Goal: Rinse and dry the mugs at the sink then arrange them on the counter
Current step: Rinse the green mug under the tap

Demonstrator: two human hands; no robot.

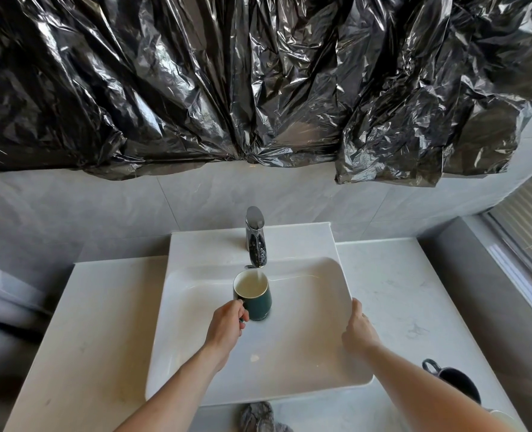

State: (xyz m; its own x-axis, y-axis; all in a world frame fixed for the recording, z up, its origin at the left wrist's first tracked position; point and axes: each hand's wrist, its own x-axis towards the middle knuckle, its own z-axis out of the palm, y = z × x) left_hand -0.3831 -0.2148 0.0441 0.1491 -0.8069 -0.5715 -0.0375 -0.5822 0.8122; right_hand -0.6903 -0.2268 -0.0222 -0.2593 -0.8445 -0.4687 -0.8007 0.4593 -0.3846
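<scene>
My left hand (227,322) grips the handle of a dark green mug (256,302) with a gold rim and pale inside, held upright over the white sink basin (289,363). Water runs from the chrome faucet (255,238) into the mug. My right hand (359,330) rests on the basin's right rim, fingers fairly straight. A second dark mug (458,383) stands on the counter at the lower right, partly hidden behind my right forearm. A crumpled grey cloth (258,417) lies at the front edge of the sink.
White marble counter (96,332) spreads to both sides of the basin. Black plastic sheeting (258,82) covers the wall above the grey tiles. A window with a sill (520,254) runs along the right.
</scene>
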